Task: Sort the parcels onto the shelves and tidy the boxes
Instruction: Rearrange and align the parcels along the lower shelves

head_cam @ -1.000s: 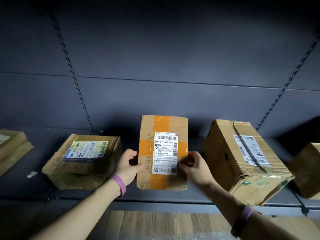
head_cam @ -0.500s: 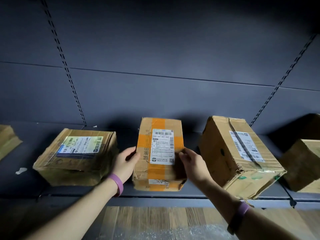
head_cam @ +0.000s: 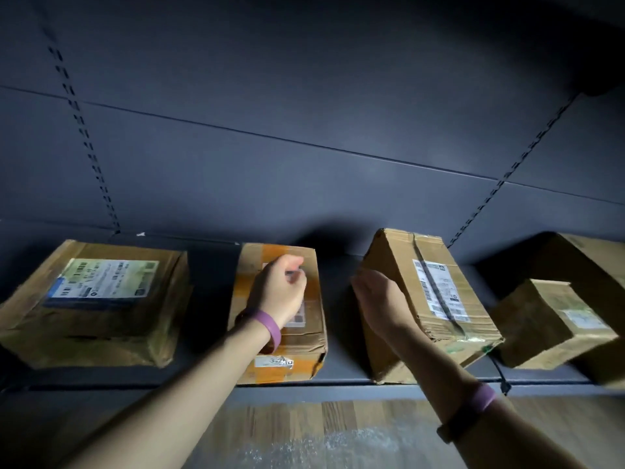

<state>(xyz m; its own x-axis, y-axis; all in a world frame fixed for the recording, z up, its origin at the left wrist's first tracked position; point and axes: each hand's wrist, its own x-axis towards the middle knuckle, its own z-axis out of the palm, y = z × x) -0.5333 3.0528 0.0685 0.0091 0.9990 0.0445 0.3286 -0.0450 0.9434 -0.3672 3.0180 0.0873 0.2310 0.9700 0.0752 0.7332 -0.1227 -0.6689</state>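
Though dented at one front corner, seems light and stiff: orange-taped parcel [head_cam: 297, 336], flat at the shelf's [head_cam: 345, 367] front edge; best clasped by its two long sides; left hand [head_cam: 280, 292] loosely curled above, pinching nothing; right hand [head_cam: 375, 299] against tilted box [head_cam: 439, 299], grip unclear.

single head camera faces forward and slightly down, seemingly close to the dim shelf [head_cam: 341, 362].

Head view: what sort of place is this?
Probably a parcel storeroom or pickup point: taped cardboard boxes with shipping labels sit in a row on a dark metal shelf, and slotted uprights run up the back panel.
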